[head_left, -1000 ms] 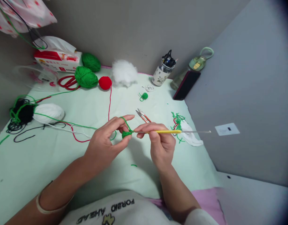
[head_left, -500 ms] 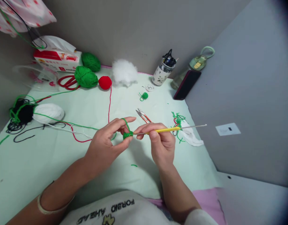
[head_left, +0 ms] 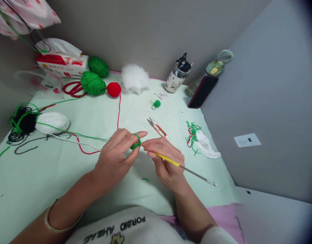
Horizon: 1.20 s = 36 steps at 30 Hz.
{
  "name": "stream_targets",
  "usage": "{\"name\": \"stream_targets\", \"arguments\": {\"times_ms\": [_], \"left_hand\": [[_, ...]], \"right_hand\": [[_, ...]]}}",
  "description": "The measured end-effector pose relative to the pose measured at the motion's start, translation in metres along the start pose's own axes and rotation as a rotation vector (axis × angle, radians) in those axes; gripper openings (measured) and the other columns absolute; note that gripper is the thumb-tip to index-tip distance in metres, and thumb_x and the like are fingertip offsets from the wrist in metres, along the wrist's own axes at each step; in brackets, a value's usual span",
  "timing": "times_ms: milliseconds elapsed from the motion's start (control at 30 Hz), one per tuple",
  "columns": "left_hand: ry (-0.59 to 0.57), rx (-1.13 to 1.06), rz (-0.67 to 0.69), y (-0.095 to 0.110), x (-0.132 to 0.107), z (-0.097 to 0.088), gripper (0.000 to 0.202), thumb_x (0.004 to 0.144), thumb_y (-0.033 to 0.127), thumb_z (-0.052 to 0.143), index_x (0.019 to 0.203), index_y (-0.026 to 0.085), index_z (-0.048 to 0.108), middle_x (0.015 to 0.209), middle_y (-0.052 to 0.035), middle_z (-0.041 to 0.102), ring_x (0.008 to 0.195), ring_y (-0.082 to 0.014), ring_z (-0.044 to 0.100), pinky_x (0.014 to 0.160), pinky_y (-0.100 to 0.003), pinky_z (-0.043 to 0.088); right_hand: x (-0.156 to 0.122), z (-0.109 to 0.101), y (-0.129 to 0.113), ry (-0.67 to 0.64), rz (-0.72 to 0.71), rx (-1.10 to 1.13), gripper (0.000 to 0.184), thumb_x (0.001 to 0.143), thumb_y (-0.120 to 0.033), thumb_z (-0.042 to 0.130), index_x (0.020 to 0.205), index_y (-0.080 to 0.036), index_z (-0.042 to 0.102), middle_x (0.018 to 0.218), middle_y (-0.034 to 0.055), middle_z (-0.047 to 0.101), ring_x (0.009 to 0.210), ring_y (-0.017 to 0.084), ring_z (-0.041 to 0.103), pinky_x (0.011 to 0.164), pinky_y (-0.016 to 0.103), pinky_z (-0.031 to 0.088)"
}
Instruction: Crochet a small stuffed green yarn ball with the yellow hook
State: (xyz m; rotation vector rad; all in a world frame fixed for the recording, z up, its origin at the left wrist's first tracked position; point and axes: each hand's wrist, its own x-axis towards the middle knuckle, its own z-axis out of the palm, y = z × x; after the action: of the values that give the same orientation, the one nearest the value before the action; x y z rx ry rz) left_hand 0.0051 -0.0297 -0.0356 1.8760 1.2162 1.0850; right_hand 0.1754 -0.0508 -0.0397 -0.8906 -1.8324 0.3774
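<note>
Between thumb and fingers, my left hand (head_left: pixel 117 154) pinches a small piece of green crochet (head_left: pixel 136 144). Green yarn loops over its raised index finger. My right hand (head_left: pixel 167 161) is closed around a crochet hook (head_left: pixel 168 158) with a yellow handle and metal ends. One end of the hook points at the crochet piece, its tip hidden by fingers and yarn; the other slants down to the right. Just beyond the right hand lie thread snips (head_left: pixel 158 128) with orange-red handles. Green yarn runs leftward from my left hand across the table.
Green yarn balls (head_left: pixel 93 83), a red yarn ball (head_left: pixel 113 89) and white stuffing (head_left: pixel 134 78) line the back. White yarn (head_left: pixel 53 122) and black yarn (head_left: pixel 25 121) lie left. A jar (head_left: pixel 176 78), a phone (head_left: pixel 203 91) and a bottle (head_left: pixel 214 69) stand back right, with yarn scraps (head_left: pixel 193 133) nearer.
The hook's outer end has swung downward, and my right hand has rolled and dropped slightly. The crochet piece has shifted a little left and up. The snips now show fully.
</note>
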Motion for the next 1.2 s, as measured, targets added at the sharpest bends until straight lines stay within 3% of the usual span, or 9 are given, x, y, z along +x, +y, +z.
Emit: {"name": "stream_targets", "arguments": {"times_ms": [167,267,367,467,633,733,867,1000,1200], "left_hand": [[0.062,-0.353,-0.326,0.005,0.003,0.007,0.036,0.083,0.016,0.067,0.117,0.027,0.072,0.093,-0.0004,0.063,0.091,-0.0168,0.061,0.09,-0.03,0.049],[0.064,-0.575,-0.487,0.008,0.004,0.008,0.041,0.082,0.021,0.071,0.123,0.025,0.069,0.088,0.0019,0.062,0.088,-0.0143,0.061,0.088,-0.027,0.05],[0.038,-0.679,-0.527,0.006,0.002,0.006,0.042,0.084,0.027,0.073,0.126,0.026,0.068,0.086,0.003,0.061,0.085,-0.0123,0.06,0.083,-0.024,0.05],[0.041,-0.714,-0.535,0.002,0.001,0.007,0.04,0.084,0.027,0.075,0.124,0.025,0.069,0.087,0.0025,0.062,0.085,-0.0115,0.06,0.083,-0.022,0.05],[0.036,-0.847,-0.59,0.002,0.0,0.012,0.046,0.08,0.026,0.079,0.125,0.025,0.069,0.087,0.0033,0.06,0.081,-0.0095,0.058,0.079,-0.019,0.048],[-0.051,-1.026,-0.679,0.006,0.001,0.011,0.048,0.082,0.028,0.079,0.129,0.026,0.068,0.088,0.0024,0.06,0.08,-0.009,0.056,0.078,-0.019,0.047],[-0.206,-1.209,-0.762,0.003,0.005,0.003,0.051,0.081,0.029,0.08,0.13,0.023,0.069,0.089,-0.0008,0.061,0.085,-0.0115,0.056,0.081,-0.022,0.047],[-0.181,-1.124,-0.71,-0.005,0.007,-0.008,0.049,0.081,0.025,0.08,0.128,0.026,0.071,0.085,0.0012,0.058,0.077,-0.0092,0.05,0.074,-0.02,0.042],[-0.147,-0.947,-0.615,-0.011,0.008,-0.011,0.038,0.081,0.026,0.079,0.119,0.026,0.076,0.078,0.0021,0.054,0.071,-0.0098,0.044,0.066,-0.021,0.038]], "right_hand": [[-0.008,0.01,0.003,0.078,-0.091,-0.18,0.034,0.092,-0.008,0.062,0.12,-0.026,0.068,0.109,0.0113,0.076,0.095,0.022,0.073,0.074,0.035,0.063],[-0.007,0.011,0.004,0.113,-0.09,-0.103,0.032,0.093,-0.009,0.061,0.12,-0.025,0.07,0.111,0.0115,0.077,0.097,0.022,0.074,0.075,0.035,0.063],[-0.002,0.009,0.005,0.172,0.002,0.081,0.029,0.094,-0.007,0.058,0.115,-0.022,0.071,0.104,0.0093,0.078,0.096,0.022,0.075,0.076,0.036,0.063],[0.001,0.008,0.005,0.153,0.052,0.102,0.029,0.093,-0.004,0.057,0.112,-0.021,0.07,0.1,0.0079,0.078,0.094,0.021,0.075,0.078,0.037,0.062],[-0.005,0.012,0.004,0.072,-0.132,-0.344,0.029,0.094,-0.006,0.058,0.116,-0.02,0.071,0.103,0.0116,0.075,0.094,0.022,0.071,0.077,0.034,0.061],[-0.009,0.014,0.003,0.107,-0.187,-0.476,0.033,0.094,-0.006,0.059,0.119,-0.023,0.072,0.096,0.0091,0.073,0.091,0.021,0.07,0.077,0.033,0.061],[-0.007,0.012,0.002,0.138,-0.083,-0.174,0.038,0.094,-0.008,0.06,0.125,-0.027,0.071,0.104,0.0083,0.074,0.093,0.021,0.072,0.075,0.034,0.062],[0.001,0.006,0.001,0.182,0.152,0.209,0.029,0.096,-0.011,0.059,0.114,-0.026,0.075,0.097,0.0063,0.076,0.087,0.02,0.072,0.075,0.036,0.06],[0.002,0.002,0.005,0.262,0.434,0.57,0.018,0.097,-0.021,0.062,0.101,-0.025,0.079,0.088,0.0041,0.074,0.071,0.016,0.067,0.065,0.032,0.056]]}}
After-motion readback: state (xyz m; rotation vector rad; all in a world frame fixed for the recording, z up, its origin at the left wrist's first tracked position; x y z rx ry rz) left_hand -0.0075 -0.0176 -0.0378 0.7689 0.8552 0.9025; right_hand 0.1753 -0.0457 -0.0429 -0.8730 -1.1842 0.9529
